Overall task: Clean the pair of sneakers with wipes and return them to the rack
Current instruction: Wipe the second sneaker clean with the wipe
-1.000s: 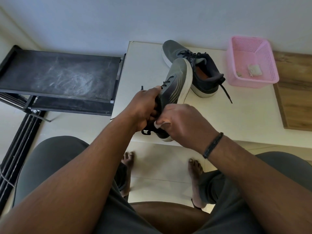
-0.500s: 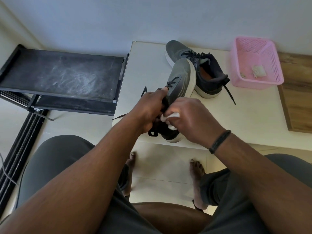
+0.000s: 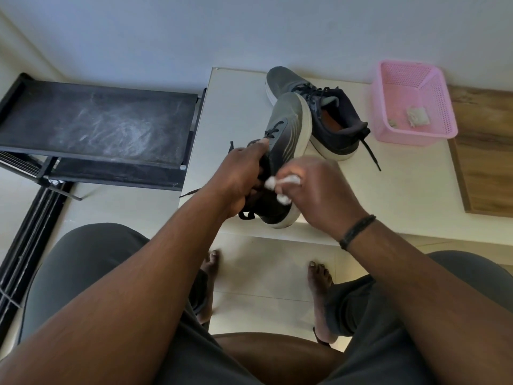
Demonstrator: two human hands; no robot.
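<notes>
My left hand (image 3: 241, 173) grips a grey sneaker (image 3: 288, 129) by its laced top, toe pointing away, heel toward me, white sole to the right. My right hand (image 3: 319, 195) pinches a crumpled white wipe (image 3: 283, 187) against the sneaker's dark heel side. The second grey sneaker (image 3: 327, 120) rests on the white table (image 3: 388, 190) just behind, its orange insole showing and a black lace trailing right. The black shoe rack (image 3: 94, 123) stands to the left of the table, its dusty top shelf bare.
A pink plastic basket (image 3: 410, 134) at the table's back right holds a used crumpled wipe (image 3: 417, 116). A wooden board (image 3: 488, 162) lies at the right edge. My knees and bare feet are below the table's front edge, on a pale tiled floor.
The held sneaker has risen and shifted slightly right. My right hand has moved from the heel up along the side, and the wipe now shows plainly between the fingers.
</notes>
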